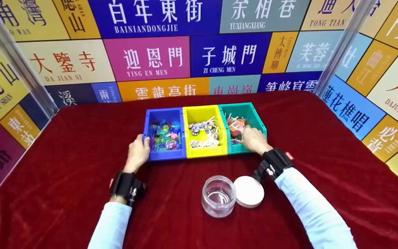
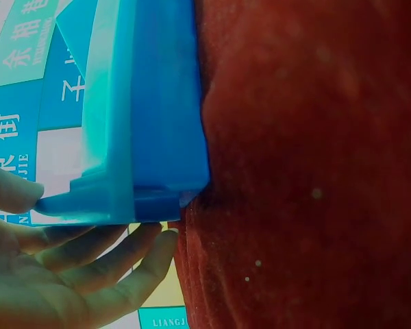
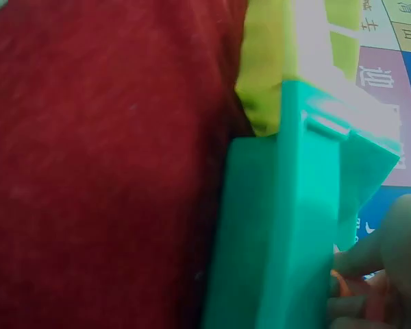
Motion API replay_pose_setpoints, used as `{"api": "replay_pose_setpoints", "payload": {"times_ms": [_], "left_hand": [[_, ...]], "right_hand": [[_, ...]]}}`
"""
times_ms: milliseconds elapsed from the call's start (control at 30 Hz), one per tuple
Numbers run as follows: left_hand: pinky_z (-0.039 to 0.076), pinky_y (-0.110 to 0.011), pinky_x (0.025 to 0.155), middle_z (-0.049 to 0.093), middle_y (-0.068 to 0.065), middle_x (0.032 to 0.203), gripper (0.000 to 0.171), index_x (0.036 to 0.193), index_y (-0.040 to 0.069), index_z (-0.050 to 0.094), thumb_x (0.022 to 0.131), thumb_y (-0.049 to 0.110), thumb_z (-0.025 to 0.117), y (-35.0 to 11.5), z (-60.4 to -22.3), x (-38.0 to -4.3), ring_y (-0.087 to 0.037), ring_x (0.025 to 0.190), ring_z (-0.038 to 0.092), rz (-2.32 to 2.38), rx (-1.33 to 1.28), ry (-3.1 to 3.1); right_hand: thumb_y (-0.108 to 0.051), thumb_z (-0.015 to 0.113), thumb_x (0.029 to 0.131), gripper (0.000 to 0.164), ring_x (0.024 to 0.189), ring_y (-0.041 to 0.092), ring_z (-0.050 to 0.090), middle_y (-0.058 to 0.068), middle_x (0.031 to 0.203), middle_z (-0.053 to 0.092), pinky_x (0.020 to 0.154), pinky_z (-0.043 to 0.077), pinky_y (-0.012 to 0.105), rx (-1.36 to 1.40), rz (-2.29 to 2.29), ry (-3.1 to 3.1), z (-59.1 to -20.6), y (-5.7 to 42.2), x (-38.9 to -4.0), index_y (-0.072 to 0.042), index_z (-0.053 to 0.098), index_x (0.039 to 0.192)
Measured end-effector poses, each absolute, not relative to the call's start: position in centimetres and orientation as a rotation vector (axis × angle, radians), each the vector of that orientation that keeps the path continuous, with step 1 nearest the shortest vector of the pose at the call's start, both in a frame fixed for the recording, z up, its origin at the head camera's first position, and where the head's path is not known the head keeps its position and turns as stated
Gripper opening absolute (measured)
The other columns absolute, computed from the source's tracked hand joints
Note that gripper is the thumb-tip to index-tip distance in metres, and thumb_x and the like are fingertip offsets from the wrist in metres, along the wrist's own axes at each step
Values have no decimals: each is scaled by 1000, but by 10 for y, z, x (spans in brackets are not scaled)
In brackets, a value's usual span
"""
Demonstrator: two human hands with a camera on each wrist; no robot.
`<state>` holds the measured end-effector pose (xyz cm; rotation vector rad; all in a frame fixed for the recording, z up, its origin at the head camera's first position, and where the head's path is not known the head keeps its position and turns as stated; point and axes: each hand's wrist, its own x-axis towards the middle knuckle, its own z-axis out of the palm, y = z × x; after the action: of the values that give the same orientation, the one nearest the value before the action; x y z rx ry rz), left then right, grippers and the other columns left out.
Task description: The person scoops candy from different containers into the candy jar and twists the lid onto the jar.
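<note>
Blue bin (image 1: 167,155), left edge within left grip (image 1: 139,151)

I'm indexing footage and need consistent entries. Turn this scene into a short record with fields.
Left hand: pinches the rim of the blue bin
Right hand: in the green bin, holding a pinkish-orange item, identity unclear
Bin row, left to right: blue, yellow bin, green
Blue contents: colourful translucent pieces
Jar: clear, upright, open
Lid: white, flat, right of the jar
Surface: dark red cloth
</note>
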<state>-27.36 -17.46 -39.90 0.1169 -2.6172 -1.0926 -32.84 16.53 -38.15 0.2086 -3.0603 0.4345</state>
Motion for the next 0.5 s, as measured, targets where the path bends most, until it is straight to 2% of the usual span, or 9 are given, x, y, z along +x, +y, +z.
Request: {"api": "replay_pose_setpoints", "payload": {"times_ms": [100, 300, 500], "left_hand": [[41, -50, 85, 56, -34, 101, 33, 112, -13, 47, 93, 14, 41, -175, -398, -274, -46, 100, 51, -1097, 120, -2624], [40, -50, 85, 56, -33, 101, 34, 112, -13, 47, 93, 14, 41, -176, -397, -274, -46, 100, 51, -1095, 113, -2617], [40, -49, 87, 55, -34, 103, 34, 113, -13, 47, 93, 14, 40, -175, -399, -274, -46, 101, 50, -1111, 119, -2624]], "right_hand": [[-20, 60, 82, 38, 82, 44, 56, 30, 88, 57, 71, 47, 51, 233, 420, -3044, -382, 166, -328, 11, 47, 99], [-9, 49, 85, 21, 77, 41, 56, 27, 83, 55, 65, 47, 48, 256, 490, -3015, -381, 169, -325, 10, 45, 95], [-6, 42, 86, 17, 74, 40, 56, 25, 79, 54, 63, 47, 47, 269, 560, -2973, -384, 174, -321, 9, 45, 92]]}}
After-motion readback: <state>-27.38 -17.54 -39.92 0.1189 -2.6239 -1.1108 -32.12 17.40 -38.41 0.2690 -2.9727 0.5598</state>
